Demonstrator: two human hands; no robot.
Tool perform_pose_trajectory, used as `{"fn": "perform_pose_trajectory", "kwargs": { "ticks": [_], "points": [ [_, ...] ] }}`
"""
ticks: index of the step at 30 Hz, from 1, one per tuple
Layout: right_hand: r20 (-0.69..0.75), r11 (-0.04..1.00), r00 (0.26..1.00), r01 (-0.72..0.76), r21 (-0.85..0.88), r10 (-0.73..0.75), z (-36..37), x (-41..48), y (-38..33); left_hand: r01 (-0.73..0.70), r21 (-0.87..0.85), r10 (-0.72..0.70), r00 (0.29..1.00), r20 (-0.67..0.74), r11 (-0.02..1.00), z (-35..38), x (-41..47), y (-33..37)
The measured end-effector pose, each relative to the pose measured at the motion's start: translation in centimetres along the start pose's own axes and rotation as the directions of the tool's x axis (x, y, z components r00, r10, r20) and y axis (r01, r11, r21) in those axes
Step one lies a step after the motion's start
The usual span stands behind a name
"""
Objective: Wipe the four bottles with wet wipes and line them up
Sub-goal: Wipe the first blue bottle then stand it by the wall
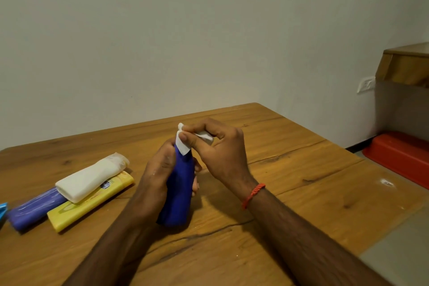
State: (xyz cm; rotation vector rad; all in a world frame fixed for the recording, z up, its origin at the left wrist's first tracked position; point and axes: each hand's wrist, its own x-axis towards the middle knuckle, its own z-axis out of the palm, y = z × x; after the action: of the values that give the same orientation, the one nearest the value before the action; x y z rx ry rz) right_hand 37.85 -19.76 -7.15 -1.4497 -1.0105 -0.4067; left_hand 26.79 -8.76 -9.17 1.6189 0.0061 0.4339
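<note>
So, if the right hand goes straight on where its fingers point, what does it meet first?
Probably the top of the blue bottle, under the wet wipe that the right hand pinches; the left hand lies just beyond. Depth is unclear.

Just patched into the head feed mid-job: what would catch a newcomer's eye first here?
The blue bottle is held roughly upright at the middle of the table, the left hand gripping its body while the right hand pinches a white wet wipe over its top. To the left, a white bottle lies across a yellow bottle and a purple bottle. A red thread band circles the right wrist.
</note>
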Motion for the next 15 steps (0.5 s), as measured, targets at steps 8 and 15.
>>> {"fn": "perform_pose_trajectory", "kwargs": {
  "ticks": [8, 15],
  "points": [
    [0.266, 0.931, 0.909, 0.355, -0.085, -0.322, 1.3, -1.2, 0.7, 0.051, -0.383, -0.152, 0.96, -0.237, 0.922, -1.3, 0.6, 1.5],
    [0.39, 0.868, 0.836, 0.473, -0.152, -0.387, 1.7, -0.9, 0.7, 0.098, -0.485, -0.213, 0.959, -0.189, 0.869, -1.0, 0.6, 1.2]
  ]
}}
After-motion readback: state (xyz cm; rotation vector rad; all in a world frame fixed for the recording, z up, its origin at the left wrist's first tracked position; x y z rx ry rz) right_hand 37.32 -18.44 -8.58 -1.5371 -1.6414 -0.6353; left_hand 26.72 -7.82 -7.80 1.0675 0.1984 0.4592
